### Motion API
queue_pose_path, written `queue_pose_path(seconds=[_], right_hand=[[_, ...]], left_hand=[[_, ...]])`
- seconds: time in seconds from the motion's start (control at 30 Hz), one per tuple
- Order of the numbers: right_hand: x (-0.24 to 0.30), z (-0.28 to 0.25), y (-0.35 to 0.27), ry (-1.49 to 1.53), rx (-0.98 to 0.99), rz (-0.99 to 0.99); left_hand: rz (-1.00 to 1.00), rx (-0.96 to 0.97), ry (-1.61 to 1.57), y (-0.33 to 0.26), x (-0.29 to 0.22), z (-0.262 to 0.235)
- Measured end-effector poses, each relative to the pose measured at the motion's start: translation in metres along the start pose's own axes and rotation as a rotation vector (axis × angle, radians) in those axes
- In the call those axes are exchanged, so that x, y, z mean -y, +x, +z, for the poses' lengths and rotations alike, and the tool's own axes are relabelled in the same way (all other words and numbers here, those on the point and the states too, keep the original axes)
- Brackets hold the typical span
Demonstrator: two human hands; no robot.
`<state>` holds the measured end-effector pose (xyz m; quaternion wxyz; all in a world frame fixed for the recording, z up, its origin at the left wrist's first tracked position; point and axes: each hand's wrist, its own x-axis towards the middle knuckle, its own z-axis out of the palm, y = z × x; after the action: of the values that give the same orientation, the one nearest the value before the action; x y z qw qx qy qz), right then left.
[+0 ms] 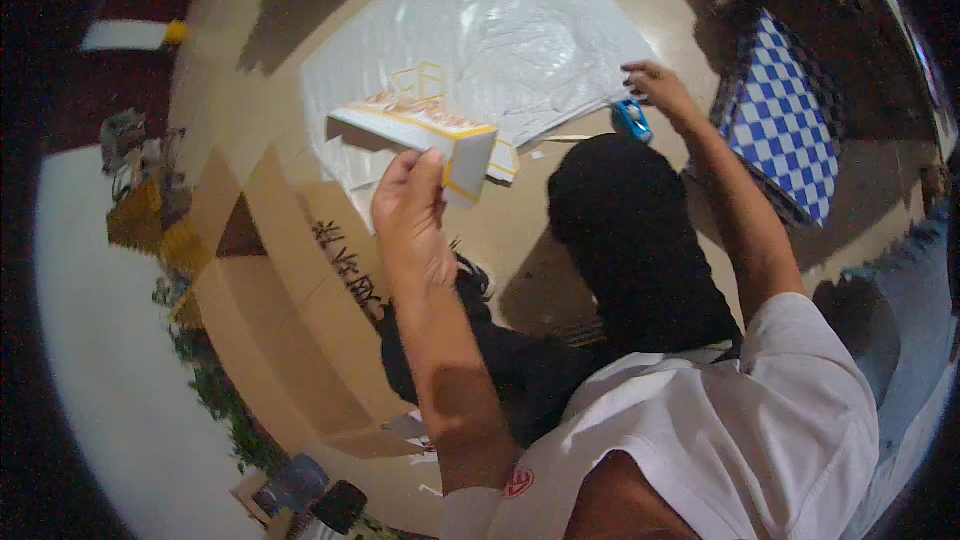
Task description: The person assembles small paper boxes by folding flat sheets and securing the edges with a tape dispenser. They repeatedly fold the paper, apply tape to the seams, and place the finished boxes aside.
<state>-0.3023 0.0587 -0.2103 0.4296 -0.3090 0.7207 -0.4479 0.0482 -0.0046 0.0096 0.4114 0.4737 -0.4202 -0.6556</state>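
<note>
My left hand point(412, 185) is closed on one end of a long, narrow cardboard box point(470, 155), white with yellow edges and an orange-brown printed side. The box is held tilted above the floor, pinched between thumb and fingers. My right hand point(658, 90) reaches out over the edge of a large white sheet point(520, 35), its fingers apart and nothing visible in them. Just below that hand lies a small, shiny blue object point(632, 120), whose kind I cannot make out. Behind the held box, flat white pieces with yellow lines point(503, 162) lie partly hidden.
A big open brown carton point(290, 310) with dark markings stands at my left. On the right is a blue-and-white checkered item point(785, 125) beside dark shadows. My black-clad knee point(640, 240) rises between my arms. Green plants point(215, 380) line the far left.
</note>
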Motion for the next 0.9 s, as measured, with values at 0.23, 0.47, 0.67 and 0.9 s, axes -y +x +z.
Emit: queue_pose_path(seconds=[0.23, 0.47, 0.67, 0.9], right_hand=[[-0.187, -0.006, -0.013, -0.078, -0.127, 0.336], [-0.222, 0.001, 0.004, -0.016, -0.158, 0.229], [-0.22, 0.001, 0.022, -0.073, -0.084, 0.334], [-0.227, -0.002, 0.04, -0.034, -0.064, 0.43]], left_hand=[[-0.09, -0.005, 0.069, 0.001, 0.019, 0.018], [-0.123, 0.025, 0.073, 0.013, 0.034, 0.027], [-0.142, 0.033, 0.079, 0.017, 0.038, 0.036], [-0.162, 0.056, 0.115, 0.021, 0.044, 0.035]])
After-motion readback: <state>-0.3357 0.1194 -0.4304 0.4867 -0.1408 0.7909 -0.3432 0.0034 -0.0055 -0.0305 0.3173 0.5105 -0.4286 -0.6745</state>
